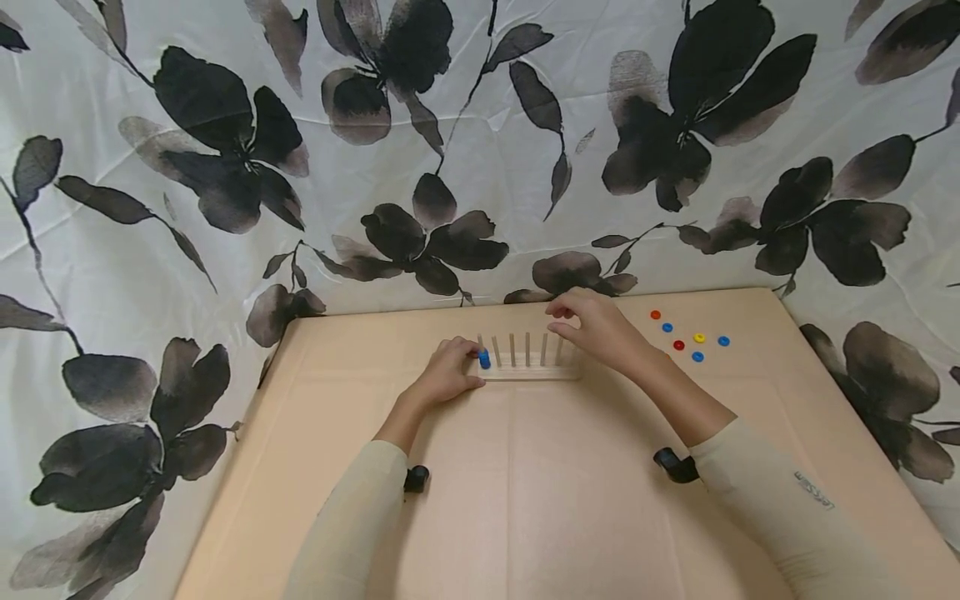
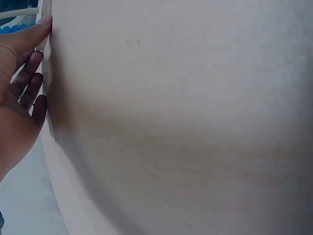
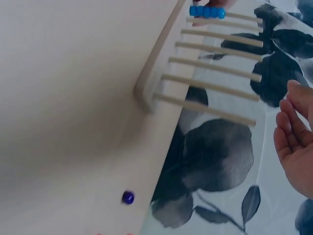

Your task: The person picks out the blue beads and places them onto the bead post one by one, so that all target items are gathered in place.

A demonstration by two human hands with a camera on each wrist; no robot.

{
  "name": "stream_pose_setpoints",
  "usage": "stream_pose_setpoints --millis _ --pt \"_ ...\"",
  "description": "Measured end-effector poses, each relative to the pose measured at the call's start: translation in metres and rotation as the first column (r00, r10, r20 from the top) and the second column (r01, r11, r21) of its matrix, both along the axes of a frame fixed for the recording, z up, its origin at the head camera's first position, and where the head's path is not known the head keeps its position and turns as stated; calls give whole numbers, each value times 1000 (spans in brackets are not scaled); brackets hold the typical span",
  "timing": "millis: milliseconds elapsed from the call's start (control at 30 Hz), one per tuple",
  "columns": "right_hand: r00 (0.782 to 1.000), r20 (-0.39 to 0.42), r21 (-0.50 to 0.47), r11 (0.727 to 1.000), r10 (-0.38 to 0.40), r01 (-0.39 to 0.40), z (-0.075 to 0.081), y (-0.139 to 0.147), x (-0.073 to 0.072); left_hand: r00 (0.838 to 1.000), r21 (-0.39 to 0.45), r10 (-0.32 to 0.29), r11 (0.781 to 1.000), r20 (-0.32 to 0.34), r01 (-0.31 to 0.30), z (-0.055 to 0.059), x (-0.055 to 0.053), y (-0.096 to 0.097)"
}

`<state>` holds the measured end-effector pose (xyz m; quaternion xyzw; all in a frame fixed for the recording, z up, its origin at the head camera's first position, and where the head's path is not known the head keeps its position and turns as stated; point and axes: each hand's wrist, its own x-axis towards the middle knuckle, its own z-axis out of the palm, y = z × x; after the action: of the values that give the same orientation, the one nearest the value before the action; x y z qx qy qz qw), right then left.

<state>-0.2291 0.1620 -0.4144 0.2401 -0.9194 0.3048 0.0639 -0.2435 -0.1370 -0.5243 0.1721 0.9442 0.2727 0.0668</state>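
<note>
A wooden peg rack with a row of upright pegs stands near the table's far edge. Blue beads are stacked on the peg at its left end. My left hand holds that end of the rack, thumb at the front of the base, as the left wrist view also shows in part. Above the right-end pegs hovers my right hand, its fingers loosely bent and thumb apart from the forefinger. Nothing shows between its fingers, and in the right wrist view it is clear of the pegs.
Loose beads lie on the table to the right of the rack: red, yellow and several blue. A white cloth with dark flowers hangs behind the table and down both sides.
</note>
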Motion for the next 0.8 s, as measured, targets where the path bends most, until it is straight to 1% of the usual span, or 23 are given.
stream_pose_setpoints --millis 167,300,400,533,733,800 --pt "999 -11 -10 999 -46 46 -5 21 6 1000 4 2 1000 -8 -2 -1 0 -1" --pt "996 -53 -41 997 -69 66 -8 39 11 1000 12 2 1000 -5 -2 -1 0 -1" --pt "992 -88 -45 995 -91 87 -13 54 13 1000 24 6 1000 7 -6 -1 1 -2" --pt "986 -113 -49 992 -124 119 -22 75 15 1000 38 9 999 20 -10 -1 1 -3" --pt "973 -118 -81 979 -198 189 -35 109 19 1000 23 -13 1000 4 13 0 0 -3" --pt "970 -104 -88 973 -222 213 -40 119 21 1000 20 -15 1000 2 15 1 0 -3"
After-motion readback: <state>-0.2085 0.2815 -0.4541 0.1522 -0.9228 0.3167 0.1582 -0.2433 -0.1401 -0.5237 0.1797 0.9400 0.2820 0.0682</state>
